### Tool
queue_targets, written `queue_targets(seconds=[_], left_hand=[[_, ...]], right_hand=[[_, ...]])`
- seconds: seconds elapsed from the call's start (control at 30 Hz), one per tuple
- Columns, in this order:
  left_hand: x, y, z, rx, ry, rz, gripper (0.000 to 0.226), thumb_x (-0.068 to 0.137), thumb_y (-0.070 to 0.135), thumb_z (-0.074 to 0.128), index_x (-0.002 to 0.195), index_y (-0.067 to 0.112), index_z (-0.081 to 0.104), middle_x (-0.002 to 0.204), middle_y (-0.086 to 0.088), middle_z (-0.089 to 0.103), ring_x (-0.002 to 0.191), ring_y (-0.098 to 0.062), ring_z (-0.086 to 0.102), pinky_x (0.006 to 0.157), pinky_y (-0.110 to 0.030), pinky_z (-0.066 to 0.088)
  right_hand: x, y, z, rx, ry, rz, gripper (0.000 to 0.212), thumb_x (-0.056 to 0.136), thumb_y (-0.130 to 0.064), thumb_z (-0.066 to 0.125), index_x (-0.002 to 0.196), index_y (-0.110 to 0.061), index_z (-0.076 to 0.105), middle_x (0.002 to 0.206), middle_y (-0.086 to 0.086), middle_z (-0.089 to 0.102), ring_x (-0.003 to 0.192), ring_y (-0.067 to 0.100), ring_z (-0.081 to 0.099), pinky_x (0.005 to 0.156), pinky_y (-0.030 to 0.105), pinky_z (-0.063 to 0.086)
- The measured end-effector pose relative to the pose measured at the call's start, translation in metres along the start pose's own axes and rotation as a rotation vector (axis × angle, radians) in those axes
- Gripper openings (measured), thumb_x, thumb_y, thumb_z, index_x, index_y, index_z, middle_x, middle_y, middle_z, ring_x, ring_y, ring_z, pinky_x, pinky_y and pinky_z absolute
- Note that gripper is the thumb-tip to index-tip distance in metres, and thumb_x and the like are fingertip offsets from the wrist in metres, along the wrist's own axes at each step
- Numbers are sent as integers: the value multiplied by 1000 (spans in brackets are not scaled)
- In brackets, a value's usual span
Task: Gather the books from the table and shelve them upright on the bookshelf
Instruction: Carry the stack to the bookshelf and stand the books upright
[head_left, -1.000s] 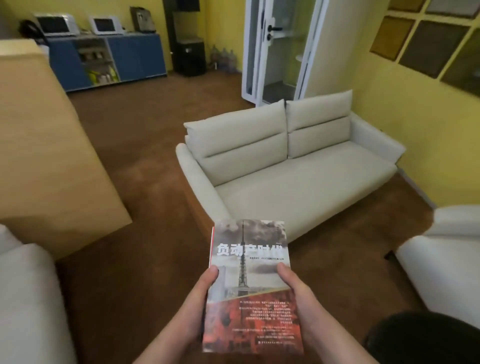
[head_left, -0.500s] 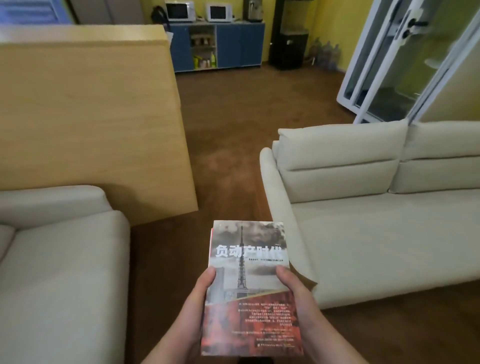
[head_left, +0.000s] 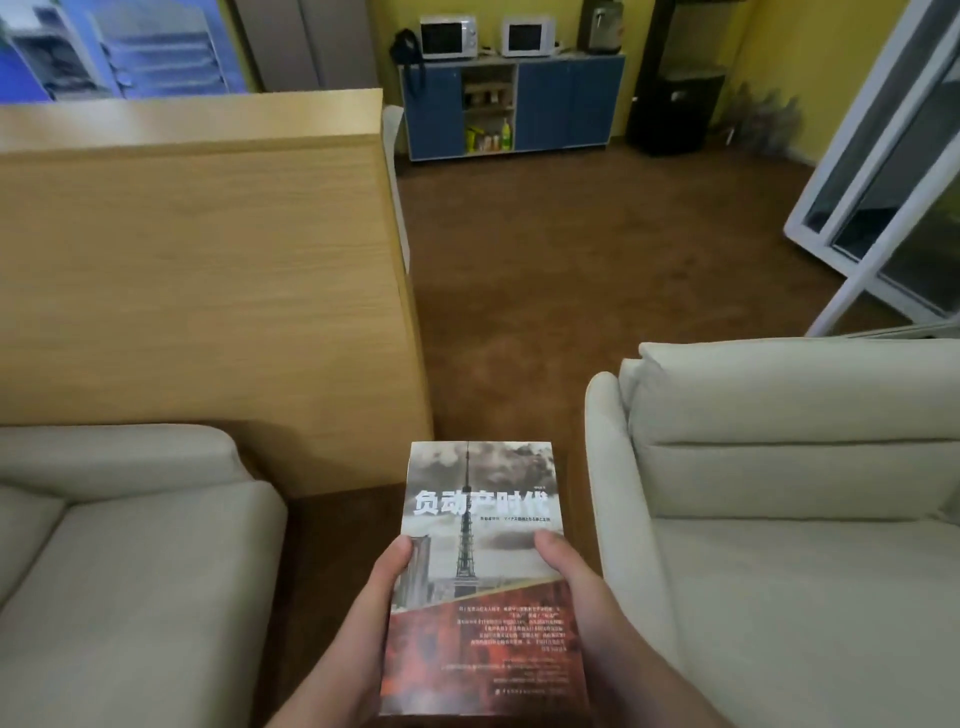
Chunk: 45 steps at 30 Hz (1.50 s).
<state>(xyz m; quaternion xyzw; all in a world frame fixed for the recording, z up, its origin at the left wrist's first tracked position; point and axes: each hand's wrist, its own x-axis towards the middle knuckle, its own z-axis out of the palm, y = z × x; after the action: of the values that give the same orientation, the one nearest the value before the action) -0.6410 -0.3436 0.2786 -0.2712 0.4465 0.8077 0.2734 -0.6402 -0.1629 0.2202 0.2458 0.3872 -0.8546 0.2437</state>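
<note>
The book (head_left: 480, 639) is in both hands: left hand (head_left: 384, 587) and right hand (head_left: 574, 582) each wrap a long edge, thumbs pressed on the cover, book face up and low in front, over the floor (head_left: 571, 270) between the left sofa (head_left: 130, 571) and right sofa (head_left: 779, 519). Can't see any open shelves; the wooden unit (head_left: 208, 270) ahead-left might be the bookshelf's back. I'd carry it level through that gap and only tip it upright at the shelf.

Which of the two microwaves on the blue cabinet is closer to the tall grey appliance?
The right-hand microwave: it stands next to the tall grey appliance, while the left-hand microwave sits beside the dark bag at the blue cabinet's other end.
</note>
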Motion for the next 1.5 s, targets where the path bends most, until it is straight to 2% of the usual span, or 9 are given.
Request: queue_targets(seconds=[0.23,0.37,0.5,0.67,0.83,0.97,1.17,1.3,1.5], left_hand=[[115,80,15,14,4,-20,52,98,45,38,101,4,69,86,-25,76,62,-34,75,43,-35,57],[196,139,24,59,9,-39,58,84,46,46,116,3,66,100,-27,75,75,-36,76,57,-39,61],[272,196,49,130,-13,-118,66,75,51,53,121,5,65,107,-27,74,82,-39,76,80,-47,52],[354,245,107,212,-95,-210,62,79,53,54,124,10,64,116,-26,71,98,-42,72,97,-54,48],[450,282,176,282,-144,-202,59,82,44,54,124,4,63,116,-29,70,93,-40,72,94,-50,50],[529,318,233,338,-168,-140,50,88,39,51,116,0,65,111,-32,70,91,-42,73,86,-52,57],[623,370,301,333,-134,-121,69,82,44,54,130,-5,58,125,-35,63,121,-54,56,106,-60,43],[665,405,333,298,-198,-174,63,85,49,47,126,3,62,120,-28,69,101,-40,71,88,-49,56],[748,473,363,266,-252,-158,54,91,47,43,116,4,64,102,-24,75,84,-35,76,65,-38,62]], right_hand=[[123,-81,15,-99,-71,5,71,82,-31,64,141,4,46,127,38,59,78,37,73,61,37,61],[200,-139,29,-105,-58,-31,87,73,-36,83,141,5,46,127,35,61,89,39,73,67,40,62],[257,-199,37,-100,-18,-57,63,85,-29,63,138,2,50,126,34,62,87,38,72,67,40,62],[306,-270,23,-21,86,-117,80,68,-36,84,131,5,57,126,35,63,94,42,71,73,45,61],[368,-348,-13,59,194,-97,64,82,-30,69,136,1,52,97,26,72,72,39,74,61,42,62],[431,-422,-39,20,232,-175,76,68,-37,86,130,-2,58,114,33,68,84,43,72,79,48,59],[502,-526,-56,-53,209,-212,55,80,-33,76,122,0,65,101,27,73,76,37,73,65,39,60],[541,-585,-51,-30,181,-241,37,81,-24,74,106,3,71,97,28,71,71,34,73,58,36,61],[628,-656,-36,-115,174,-245,61,74,-33,72,122,5,64,103,28,71,77,35,74,61,36,60]])
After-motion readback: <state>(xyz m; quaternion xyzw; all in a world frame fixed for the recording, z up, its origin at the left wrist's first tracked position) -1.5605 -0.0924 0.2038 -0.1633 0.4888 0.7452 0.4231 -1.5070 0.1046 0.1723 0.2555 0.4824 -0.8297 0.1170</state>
